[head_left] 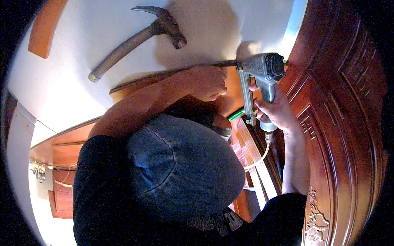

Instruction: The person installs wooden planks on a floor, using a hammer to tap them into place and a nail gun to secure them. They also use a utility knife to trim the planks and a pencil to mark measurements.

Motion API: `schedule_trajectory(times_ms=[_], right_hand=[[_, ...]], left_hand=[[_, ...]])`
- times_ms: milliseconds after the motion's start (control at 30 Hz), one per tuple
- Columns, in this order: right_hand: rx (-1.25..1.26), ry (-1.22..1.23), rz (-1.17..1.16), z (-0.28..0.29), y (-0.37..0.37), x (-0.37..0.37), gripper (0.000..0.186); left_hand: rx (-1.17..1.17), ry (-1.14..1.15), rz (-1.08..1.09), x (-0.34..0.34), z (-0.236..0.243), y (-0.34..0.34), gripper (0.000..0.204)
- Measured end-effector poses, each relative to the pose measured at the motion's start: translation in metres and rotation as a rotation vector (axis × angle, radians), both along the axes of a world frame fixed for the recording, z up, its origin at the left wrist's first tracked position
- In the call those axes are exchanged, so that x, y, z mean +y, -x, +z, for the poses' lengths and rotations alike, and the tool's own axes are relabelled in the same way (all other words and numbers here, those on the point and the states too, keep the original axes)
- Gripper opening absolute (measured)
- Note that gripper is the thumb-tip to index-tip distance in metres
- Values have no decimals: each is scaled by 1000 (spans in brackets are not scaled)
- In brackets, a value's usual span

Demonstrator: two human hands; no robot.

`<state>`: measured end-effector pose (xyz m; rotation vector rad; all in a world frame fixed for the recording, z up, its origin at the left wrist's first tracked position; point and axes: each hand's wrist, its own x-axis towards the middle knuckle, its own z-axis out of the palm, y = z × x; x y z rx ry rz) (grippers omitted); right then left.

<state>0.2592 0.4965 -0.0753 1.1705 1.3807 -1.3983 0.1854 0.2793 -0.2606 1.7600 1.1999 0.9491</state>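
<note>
Neither of my own hands shows in the head view. Directly below me a co-worker in a blue-grey cap (193, 164) and dark shirt leans over the work. The co-worker's right hand (277, 106) is wrapped round the handle of a pneumatic nail gun (258, 67), held upright with a pale air hose (266, 152) at its lower end. With curled fingers, the co-worker's left hand (207, 83) rests by an orange-brown wooden board (230, 88), left of the nail gun. Whether it holds anything cannot be made out.
A claw hammer (131, 43) lies on the white surface (209, 33) beyond the left arm. Carved dark red wood panelling (328, 119) rises on the right. A loose wooden strip (45, 30) is at the upper left. Something green (236, 114) sticks out beside the nail gun.
</note>
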Motion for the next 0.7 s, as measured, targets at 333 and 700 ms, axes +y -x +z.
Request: schedule_trajectory(times_ms=[333, 700], right_hand=[[-32, 14, 17, 1, -12, 74, 53], [-84, -54, 49, 5, -27, 128, 55]], left_hand=[[24, 51, -55, 1, -6, -4, 15], [8, 39, -19, -5, -13, -15, 15]])
